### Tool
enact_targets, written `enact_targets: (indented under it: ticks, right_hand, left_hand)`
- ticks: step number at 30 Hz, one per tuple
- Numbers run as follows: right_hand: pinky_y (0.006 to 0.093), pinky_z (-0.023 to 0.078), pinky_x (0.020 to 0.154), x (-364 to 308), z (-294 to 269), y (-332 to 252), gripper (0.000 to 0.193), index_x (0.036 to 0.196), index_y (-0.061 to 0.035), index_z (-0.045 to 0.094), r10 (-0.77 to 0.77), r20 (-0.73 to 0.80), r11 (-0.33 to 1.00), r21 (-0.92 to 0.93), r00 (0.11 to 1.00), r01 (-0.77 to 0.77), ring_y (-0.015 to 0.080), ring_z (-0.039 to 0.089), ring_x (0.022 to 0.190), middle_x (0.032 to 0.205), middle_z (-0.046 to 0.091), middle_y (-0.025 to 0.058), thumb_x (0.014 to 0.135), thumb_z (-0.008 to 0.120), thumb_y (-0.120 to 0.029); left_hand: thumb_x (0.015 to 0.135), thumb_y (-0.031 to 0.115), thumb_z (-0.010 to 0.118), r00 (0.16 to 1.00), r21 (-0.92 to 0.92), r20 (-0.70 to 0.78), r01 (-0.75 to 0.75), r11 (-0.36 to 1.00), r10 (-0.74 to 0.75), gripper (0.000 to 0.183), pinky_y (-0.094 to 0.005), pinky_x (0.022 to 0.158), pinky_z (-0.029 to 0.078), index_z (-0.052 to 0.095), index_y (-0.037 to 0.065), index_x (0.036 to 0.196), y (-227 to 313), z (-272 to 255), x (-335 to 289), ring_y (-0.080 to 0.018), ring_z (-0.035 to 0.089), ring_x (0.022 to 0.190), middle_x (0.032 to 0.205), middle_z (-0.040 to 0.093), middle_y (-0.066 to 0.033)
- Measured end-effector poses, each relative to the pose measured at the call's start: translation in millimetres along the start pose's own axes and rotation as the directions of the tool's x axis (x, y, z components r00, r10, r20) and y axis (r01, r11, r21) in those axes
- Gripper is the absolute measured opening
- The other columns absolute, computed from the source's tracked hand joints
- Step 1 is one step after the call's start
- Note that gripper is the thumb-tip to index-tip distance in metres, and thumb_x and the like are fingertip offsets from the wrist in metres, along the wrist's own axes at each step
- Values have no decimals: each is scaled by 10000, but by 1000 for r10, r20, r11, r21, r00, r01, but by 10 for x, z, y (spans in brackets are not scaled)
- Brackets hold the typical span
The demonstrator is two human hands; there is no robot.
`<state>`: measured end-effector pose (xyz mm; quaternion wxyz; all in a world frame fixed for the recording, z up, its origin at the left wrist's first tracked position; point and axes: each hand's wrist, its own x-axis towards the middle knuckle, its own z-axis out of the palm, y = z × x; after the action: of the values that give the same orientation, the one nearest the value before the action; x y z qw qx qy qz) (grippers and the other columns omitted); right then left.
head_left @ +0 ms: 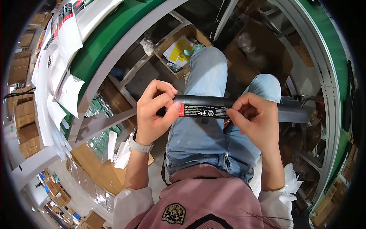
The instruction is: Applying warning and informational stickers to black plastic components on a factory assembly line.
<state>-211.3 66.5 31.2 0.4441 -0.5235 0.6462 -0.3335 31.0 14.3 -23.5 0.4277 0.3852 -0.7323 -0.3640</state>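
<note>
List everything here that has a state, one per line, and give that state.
Left hand: curled, thumb on the label's red end
Right hand: thumb and finger pinched at the label's other end
Label: flat along the bar
Black bar: lying across, above the lap
Wristband: fastened round the left wrist
Cardboard box: open, with things inside
White sheets: loose, overhanging the green table's edge

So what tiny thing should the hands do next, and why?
Perhaps the right hand could gently press the label at its middle: the left hand grips the black bar at the label's red end, the right near its other end, and I can't tell whether the middle is stuck.
</note>
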Motion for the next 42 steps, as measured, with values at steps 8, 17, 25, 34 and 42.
enact_targets:
  ticks: [8, 17, 25, 34, 42]
  right_hand:
    - [162, 344, 408, -11, 28, 18, 122, 753, 8, 612, -41, -17, 999, -30, 999, 41, 9, 514, 447, 600, 636, 11, 800, 724, 20]
    - [162, 341, 420, 2, 10, 28, 120, 745, 0, 610, -33, 12, 999, -13, 999, 33, 3, 512, 452, 602, 641, 9, 792, 719, 15]
    - [194, 381, 438, 52, -23, -23, 148, 719, 9, 590, -79, 102, 992, -93, 992, 88, 52, 569, 471, 590, 648, 60, 759, 732, -6]
    - [408, 502, 736, 38, 58, -346, 452, 1066, -105, 641, -315, 201, 545, -762, 928, 350, 276, 645, 830, 987, 658, 82, 698, 795, -318]
    - [433, 478, 901, -331, -1016, 497, 454, 1220, -122, 631, -520, 187, 295, -876, 833, 381, 268, 618, 1024, 1098, 642, 96, 767, 603, -123]
  left_hand:
    - [668, -54, 677, 1000, 32, 14, -9, 999, 9, 245, -291, 688, 490, 447, 5, 608, -13, -2, 2, -220, 613, 843, 856, 516, -100]
    - [666, -15, 731, 993, -124, -31, 107, 986, -112, 354, -302, 750, 485, 391, 42, 585, -113, 1, -64, -208, 605, 872, 880, 556, -101]
    - [681, -7, 739, 994, -163, -27, 104, 981, -110, 341, -308, 772, 485, 410, 51, 609, -132, 7, -94, -202, 593, 867, 883, 558, -95]
    - [746, -4, 705, 995, -163, -50, 77, 984, -86, 338, -300, 768, 479, 397, 44, 616, -162, 31, -107, -195, 575, 839, 912, 549, -112]
    - [791, 55, 684, 996, -146, -71, 39, 989, -50, 335, -286, 694, 447, 399, 29, 618, -181, 20, -8, -192, 562, 799, 865, 575, -125]
